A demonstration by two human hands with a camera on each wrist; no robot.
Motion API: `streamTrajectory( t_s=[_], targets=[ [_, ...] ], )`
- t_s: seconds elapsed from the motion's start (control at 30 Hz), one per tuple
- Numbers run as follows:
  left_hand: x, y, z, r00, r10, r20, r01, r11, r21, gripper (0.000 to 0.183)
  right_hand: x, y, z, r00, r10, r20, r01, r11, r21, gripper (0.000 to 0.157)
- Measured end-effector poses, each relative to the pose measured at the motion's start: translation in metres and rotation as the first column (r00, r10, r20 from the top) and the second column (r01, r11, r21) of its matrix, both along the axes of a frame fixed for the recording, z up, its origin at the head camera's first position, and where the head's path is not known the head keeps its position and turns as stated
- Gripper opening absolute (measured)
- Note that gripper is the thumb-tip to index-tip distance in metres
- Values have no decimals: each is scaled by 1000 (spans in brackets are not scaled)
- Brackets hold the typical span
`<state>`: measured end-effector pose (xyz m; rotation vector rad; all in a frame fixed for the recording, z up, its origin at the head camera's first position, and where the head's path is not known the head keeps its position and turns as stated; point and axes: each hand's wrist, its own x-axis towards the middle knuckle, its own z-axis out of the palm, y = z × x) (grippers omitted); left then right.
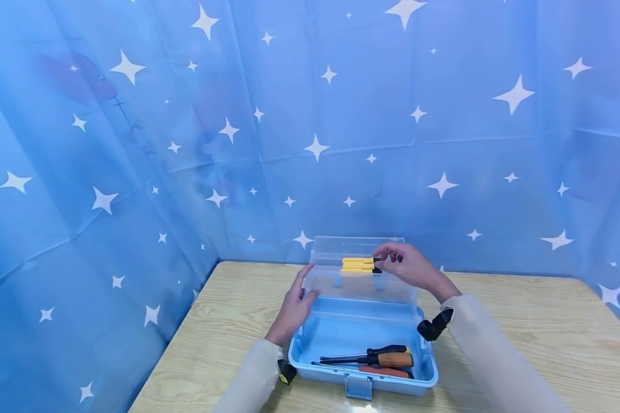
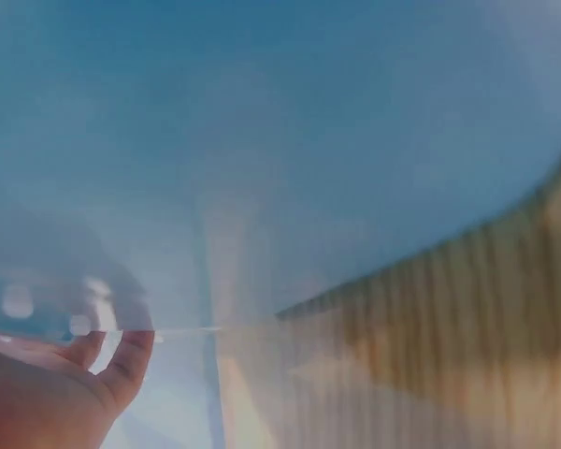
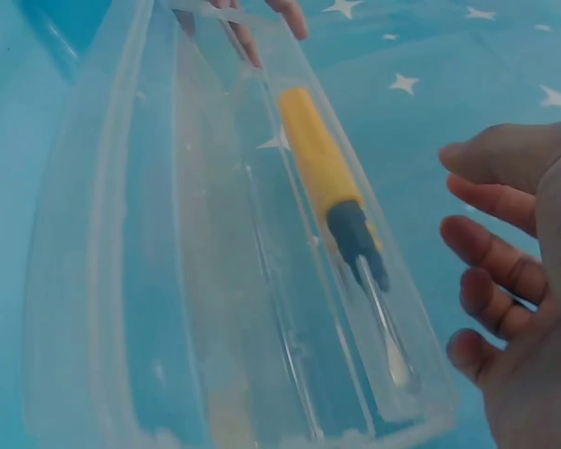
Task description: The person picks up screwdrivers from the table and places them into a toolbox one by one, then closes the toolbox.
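A light blue toolbox (image 1: 310, 371) stands on the table with its clear plastic lid (image 1: 392, 287) raised. My left hand (image 1: 293, 307) grips the lid's left edge, and its fingertips (image 3: 292, 17) show at the lid's far end in the right wrist view. In the lid's clear compartment lie yellow-and-black screwdrivers (image 3: 316, 154), one showing a flat metal blade. My right hand (image 1: 405, 265) hovers beside the compartment's right end, thumb and fingers apart with nothing between them. In the left wrist view part of my left hand (image 2: 65, 393) shows at the lower left.
Inside the box's tray are several tools: a wooden-handled screwdriver (image 1: 395, 359), one with a black handle (image 1: 387, 349), and a red handle (image 1: 384, 371). A latch (image 1: 359, 387) hangs at the front. Behind the wooden table (image 1: 212, 321) hangs a blue star-patterned curtain (image 1: 289, 115).
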<state>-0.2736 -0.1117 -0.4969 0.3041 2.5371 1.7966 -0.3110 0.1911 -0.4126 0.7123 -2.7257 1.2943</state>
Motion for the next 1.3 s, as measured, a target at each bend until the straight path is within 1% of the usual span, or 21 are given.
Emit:
streamTrajectory(
  t_s=[0.1,0.2,0.3,0.37,0.43,0.5,0.6,0.67,0.77,0.93,1.03,1.07,1.1,1.17,1.23,1.3],
  targets=[
    [-1,-5,1,1000,-6,13,7,999,-40,55,3,10,-2,999,-36,-18,35,999,-39,24],
    [-2,-10,1,1000,-11,12,11,999,-50,56,6,21,-7,997,-70,-31,67,994,-82,25],
    [-6,-16,5,1000,0,-1,0,1000,-26,58,8,33,-14,993,-114,-17,111,986,-126,29],
    [-9,-20,7,1000,12,-1,-12,1000,8,56,8,41,-18,988,-155,2,154,978,-142,33],
    [-14,-24,9,1000,23,10,-24,998,56,55,8,47,-22,979,-202,34,205,967,-150,38],
    [-20,-26,8,999,36,37,-40,994,100,55,8,53,-27,966,-244,81,254,956,-146,42],
    [-28,-29,3,995,22,93,-37,985,169,60,8,61,-35,942,-278,188,305,943,-131,47],
    [-33,-29,-2,992,6,130,-33,978,206,63,7,64,-41,926,-270,264,310,943,-122,50],
    [-38,-29,-7,984,-36,173,-14,959,282,66,6,66,-50,899,-254,358,312,943,-116,51],
    [-44,-28,-12,967,-74,244,-20,932,362,69,5,66,-63,862,-243,444,314,945,-93,52],
    [-48,-29,-14,955,-92,282,-25,922,386,74,3,64,-71,843,-216,492,312,942,-121,54],
    [-49,-29,-14,952,-103,287,-20,919,394,76,2,62,-73,842,-199,502,306,942,-140,55],
    [-50,-29,-15,951,-115,288,-11,916,402,78,1,61,-74,835,-195,515,313,938,-152,55],
    [-52,-29,-16,944,-146,295,7,905,426,82,-1,58,-78,833,-165,528,303,935,-186,57],
    [-54,-29,-16,935,-168,314,13,896,444,86,-2,56,-79,830,-156,535,304,931,-200,56],
    [-56,-29,-15,926,-179,331,8,888,459,88,-4,54,-80,828,-168,536,312,930,-192,54]
  ],
)
